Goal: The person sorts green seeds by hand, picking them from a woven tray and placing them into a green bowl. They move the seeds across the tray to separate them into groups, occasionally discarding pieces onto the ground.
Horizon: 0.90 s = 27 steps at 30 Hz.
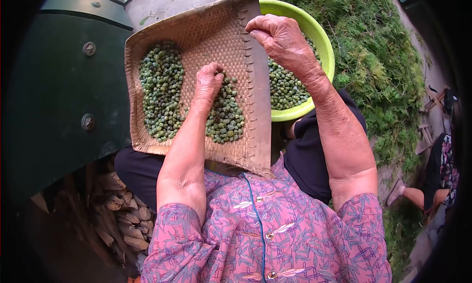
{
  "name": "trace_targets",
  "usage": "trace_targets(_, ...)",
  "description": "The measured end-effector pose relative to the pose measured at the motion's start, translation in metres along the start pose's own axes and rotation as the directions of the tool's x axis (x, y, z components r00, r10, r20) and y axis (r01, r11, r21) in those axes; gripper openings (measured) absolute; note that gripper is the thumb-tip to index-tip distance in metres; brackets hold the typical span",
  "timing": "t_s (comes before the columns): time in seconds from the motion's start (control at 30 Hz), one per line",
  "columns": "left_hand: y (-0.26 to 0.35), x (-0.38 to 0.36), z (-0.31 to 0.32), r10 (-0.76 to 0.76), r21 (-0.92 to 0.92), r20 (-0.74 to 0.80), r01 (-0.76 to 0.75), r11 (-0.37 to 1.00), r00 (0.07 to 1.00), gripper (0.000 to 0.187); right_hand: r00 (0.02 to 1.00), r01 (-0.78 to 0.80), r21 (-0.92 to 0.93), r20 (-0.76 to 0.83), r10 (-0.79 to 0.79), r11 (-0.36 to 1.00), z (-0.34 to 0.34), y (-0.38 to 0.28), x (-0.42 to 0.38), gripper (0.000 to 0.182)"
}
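Note:
A woven winnowing tray (pixel 196 42) rests over my lap, with small round green berries (pixel 161 91) in a long pile on its left side. A second, smaller pile of berries (pixel 226 118) lies right of the middle. My left hand (pixel 208 81) is at the top of that smaller pile, fingers curled together; what is in them is hidden. Above the tray's flat right edge, my right hand (pixel 284 40) is raised with thumb and forefinger pinched. I cannot make out anything between them. Under that hand, a yellow-green basin (pixel 325 52) holds many more berries.
Cut green leafy branches (pixel 373 62) cover the ground to the right. A dark green metal panel (pixel 54 86) stands close on the left, with split firewood (pixel 130 229) below it. Another person's leg and shoe (pixel 396 192) show at far right.

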<state>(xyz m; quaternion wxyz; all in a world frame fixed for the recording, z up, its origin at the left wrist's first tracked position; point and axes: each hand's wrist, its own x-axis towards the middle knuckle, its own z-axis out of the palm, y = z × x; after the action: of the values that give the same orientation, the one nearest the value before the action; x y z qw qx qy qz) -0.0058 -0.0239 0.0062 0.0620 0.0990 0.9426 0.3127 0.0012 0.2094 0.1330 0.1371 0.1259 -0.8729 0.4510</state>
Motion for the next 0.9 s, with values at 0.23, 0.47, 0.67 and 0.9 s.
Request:
trace_targets(0.23,0.032,-0.003,0.006,-0.348,-0.679,0.184,0.375,0.631,0.919,0.015,1.0,0.02,-0.012,-0.016,-0.02,1.0,-0.003,0.002,0.001,0.015)
trace_targets(0.47,0.116,0.0,0.014,-0.01,-0.854,0.376,0.35,0.384,0.927,0.02,1.0,0.011,-0.014,-0.002,-0.011,1.0,-0.004,0.002,0.002,0.016)
trace_targets(0.67,0.107,-0.001,0.012,0.012,-0.692,0.289,0.2,0.694,0.957,0.02,0.999,-0.032,0.005,-0.004,0.032,0.999,-0.008,0.002,0.002,0.016)
trace_targets(0.9,0.034,-0.024,0.007,0.09,0.144,0.014,-0.091,0.985,0.996,0.027,0.999,0.033,-0.008,-0.021,-0.033,0.999,-0.005,0.004,0.002,0.016)
